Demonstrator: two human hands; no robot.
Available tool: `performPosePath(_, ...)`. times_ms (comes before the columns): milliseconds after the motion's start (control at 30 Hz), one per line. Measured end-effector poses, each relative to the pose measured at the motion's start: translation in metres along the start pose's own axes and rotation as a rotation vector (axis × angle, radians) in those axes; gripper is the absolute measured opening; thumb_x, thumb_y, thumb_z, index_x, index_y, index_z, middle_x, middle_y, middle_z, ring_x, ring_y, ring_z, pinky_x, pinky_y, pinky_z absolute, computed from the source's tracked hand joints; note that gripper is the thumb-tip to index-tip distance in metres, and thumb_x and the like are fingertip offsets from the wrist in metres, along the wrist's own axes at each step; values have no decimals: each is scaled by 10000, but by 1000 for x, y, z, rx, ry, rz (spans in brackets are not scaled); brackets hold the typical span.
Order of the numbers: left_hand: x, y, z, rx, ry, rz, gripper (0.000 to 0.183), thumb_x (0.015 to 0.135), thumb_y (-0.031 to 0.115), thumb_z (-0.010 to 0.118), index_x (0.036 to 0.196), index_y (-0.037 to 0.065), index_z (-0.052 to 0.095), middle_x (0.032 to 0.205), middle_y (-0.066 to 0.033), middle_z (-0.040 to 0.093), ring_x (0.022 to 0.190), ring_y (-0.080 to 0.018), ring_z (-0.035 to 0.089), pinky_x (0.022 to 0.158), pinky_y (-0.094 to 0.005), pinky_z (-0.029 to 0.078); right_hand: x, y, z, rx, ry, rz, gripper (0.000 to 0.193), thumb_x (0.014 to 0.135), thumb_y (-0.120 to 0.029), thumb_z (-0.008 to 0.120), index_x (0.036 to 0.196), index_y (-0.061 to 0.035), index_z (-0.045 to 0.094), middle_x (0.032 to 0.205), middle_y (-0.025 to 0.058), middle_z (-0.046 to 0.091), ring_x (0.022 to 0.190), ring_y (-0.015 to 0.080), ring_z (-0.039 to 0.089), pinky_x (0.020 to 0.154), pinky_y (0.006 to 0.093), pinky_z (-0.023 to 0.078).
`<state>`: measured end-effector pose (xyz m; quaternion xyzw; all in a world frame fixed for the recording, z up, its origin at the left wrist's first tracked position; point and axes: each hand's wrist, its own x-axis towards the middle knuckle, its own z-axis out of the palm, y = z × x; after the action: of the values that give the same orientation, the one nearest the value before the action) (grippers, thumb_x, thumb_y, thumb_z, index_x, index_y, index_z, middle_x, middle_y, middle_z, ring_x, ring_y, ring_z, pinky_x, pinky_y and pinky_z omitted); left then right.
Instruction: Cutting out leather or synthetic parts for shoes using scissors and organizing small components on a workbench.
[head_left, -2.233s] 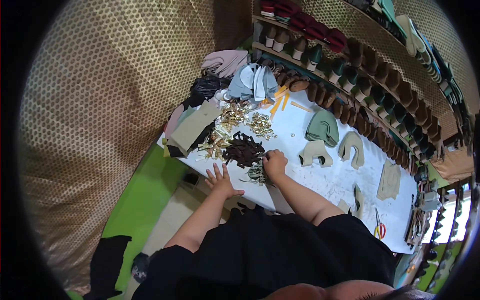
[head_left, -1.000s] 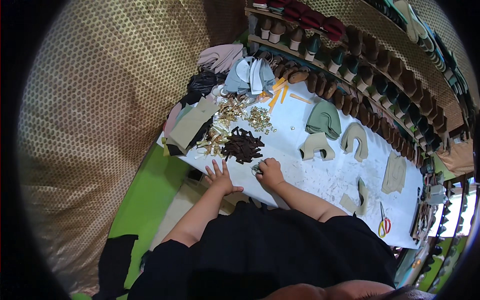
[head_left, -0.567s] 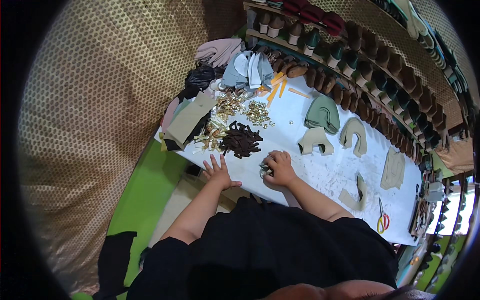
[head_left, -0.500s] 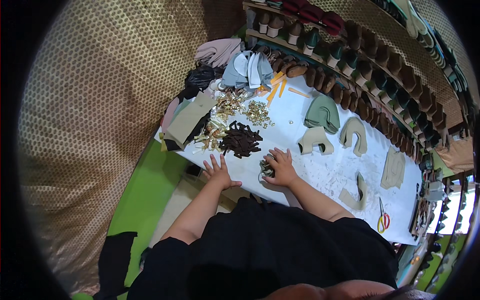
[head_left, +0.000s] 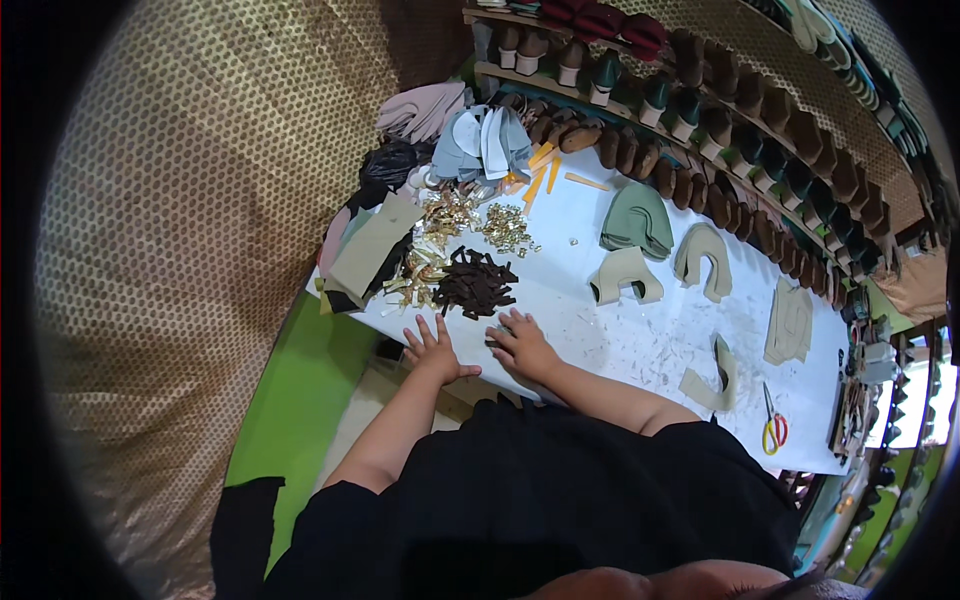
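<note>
Dark brown strips [head_left: 475, 283] lay heaped on the tabletop [head_left: 560, 285], just past the fingers of both hands. Left hand [head_left: 434, 356] was splayed wide; right hand [head_left: 527, 350] was palm down, fingers apart, couldn't tell what was under it. Strips looked short, thin, kinda jumbled. Black plastic bag [head_left: 388, 162] sat farther back, contents hidden.

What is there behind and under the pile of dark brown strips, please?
Behind the dark brown strips lie small gold pieces. Whatever is directly under the strips is covered and cannot be seen.
</note>
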<state>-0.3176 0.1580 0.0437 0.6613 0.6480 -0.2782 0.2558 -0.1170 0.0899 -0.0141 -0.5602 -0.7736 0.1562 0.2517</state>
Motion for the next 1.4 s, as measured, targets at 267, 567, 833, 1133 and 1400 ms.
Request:
performPosePath(267, 1, -1, 0, -5, 16, 2, 1513, 530, 732, 807, 1537, 208, -194, 1580, -193, -263, 1435, -489, -209, 1145, -636, 97, 11, -20, -11, -7, -77, -45, 743, 784, -525, 683, 1444, -282, 442, 1517, 227, 313, 1399, 463, 286, 1088, 691, 199)
performPosePath(567, -4, 1, 0, 9, 4, -14, 1506, 535, 740, 798, 1537, 214, -195, 1587, -186, -246, 1444, -477, -197, 1155, -617, 108, -10, 2, -60, 124, 60, 97, 937, 759, -513, 717, 1536, -227, 278, 1603, 245, 64, 1438, 487, 181, 1116, 606, 230)
performPosePath(833, -4, 3, -1, -3, 19, -17, 1515, 536, 742, 798, 1523, 225, -230, 1581, -185, -263, 1444, -479, -192, 1142, -644, 116, -67, 39, -108, -42, 112, 195, 751, 837, -233, 668, 1493, -121, 320, 1506, 220, 349, 1324, 385, 425, 1106, 543, 326)
performPosePath(1133, -17, 1, 11, -137, 245, 49, 1231, 677, 644, 770, 1577, 248, 30, 1621, -175, -126, 1464, -474, -116, 1130, -671, 98, -165, 56, -183, -182, 199, 272, 661, 779, -197, 719, 1387, -122, 472, 1517, 229, 316, 1300, 416, 405, 1083, 530, 340)
performPosePath(1400, -11, 40, 3, -282, 802, 357, 205, 824, 381, 722, 1025, 396, 760, 1631, -44, 135, 1479, -437, 22, 1143, -662, 89, -276, 65, -238, -340, 214, 489, 596, 750, -143, 730, 1312, -91, 540, 1502, 250, 328, 1343, 419, 387, 1073, 465, 381)
